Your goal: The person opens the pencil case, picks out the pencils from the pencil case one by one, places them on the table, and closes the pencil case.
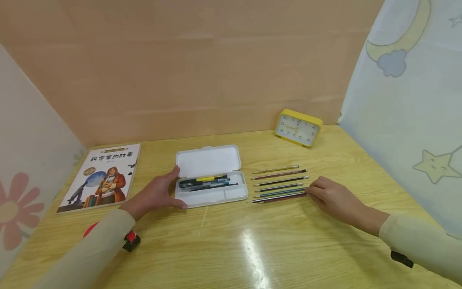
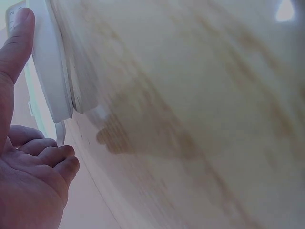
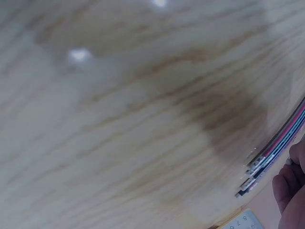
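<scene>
An open white pencil case (image 1: pixel 202 199) lies on the table, its lid folded back, with several pens (image 1: pixel 205 181) in its tray. My left hand (image 1: pixel 160 192) grips the case's left end, thumb along the near side and fingers by the hinge and lid. In the left wrist view the thumb (image 2: pixel 19 43) lies against the white case wall. Right of the case, several pencils (image 1: pixel 279 181) lie side by side, points to the left. My right hand (image 1: pixel 333 200) pinches the right end of a pencil among the nearest ones; its fingertips partly hide that end.
A yellow alarm clock (image 1: pixel 298 127) stands at the back right. On the left lies a book (image 1: pixel 104 178) with an illustrated cover. A red round object (image 1: pixel 90 229) is partly hidden by the left sleeve. Walls border the table (image 1: pixel 202 249) at the back and both sides.
</scene>
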Tool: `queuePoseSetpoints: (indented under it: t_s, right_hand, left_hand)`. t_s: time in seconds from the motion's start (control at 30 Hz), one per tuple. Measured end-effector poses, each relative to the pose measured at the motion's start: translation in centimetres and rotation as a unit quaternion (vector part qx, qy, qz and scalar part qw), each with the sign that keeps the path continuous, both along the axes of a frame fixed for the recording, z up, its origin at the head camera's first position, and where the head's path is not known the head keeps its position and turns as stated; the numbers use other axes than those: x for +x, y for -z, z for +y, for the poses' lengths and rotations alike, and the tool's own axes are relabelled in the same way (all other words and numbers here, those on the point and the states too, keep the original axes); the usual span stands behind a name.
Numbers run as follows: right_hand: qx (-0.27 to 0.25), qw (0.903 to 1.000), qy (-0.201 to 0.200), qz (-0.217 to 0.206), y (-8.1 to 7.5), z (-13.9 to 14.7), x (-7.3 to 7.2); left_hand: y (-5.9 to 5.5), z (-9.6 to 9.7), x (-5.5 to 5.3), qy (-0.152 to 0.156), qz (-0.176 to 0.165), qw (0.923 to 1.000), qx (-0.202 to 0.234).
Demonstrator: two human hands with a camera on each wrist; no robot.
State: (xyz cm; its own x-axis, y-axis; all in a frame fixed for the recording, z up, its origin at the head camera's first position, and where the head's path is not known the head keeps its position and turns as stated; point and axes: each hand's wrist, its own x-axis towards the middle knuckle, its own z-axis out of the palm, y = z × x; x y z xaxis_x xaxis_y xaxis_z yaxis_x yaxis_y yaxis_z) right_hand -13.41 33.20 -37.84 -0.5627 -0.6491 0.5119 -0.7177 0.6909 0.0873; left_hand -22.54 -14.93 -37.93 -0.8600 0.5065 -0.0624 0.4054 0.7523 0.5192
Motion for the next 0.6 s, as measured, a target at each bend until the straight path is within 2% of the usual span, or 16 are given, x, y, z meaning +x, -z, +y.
queuePoseSetpoints:
  t_s: [0.23, 0.6]
  right_hand:
    - [-0.009, 0.9999, 0.005, -0.001, 0.6, 1.1, 0.6]
    - [0.002, 0.9999, 0.01, -0.009, 1.3, 2.1, 0.8]
  left_hand:
    - [0.0, -0.1, 0.2, 0.007, 0.02, 0.9998, -0.003]
    - [-0.1, -0.1, 0.3, -0.002, 0.013, 0.9999, -0.009]
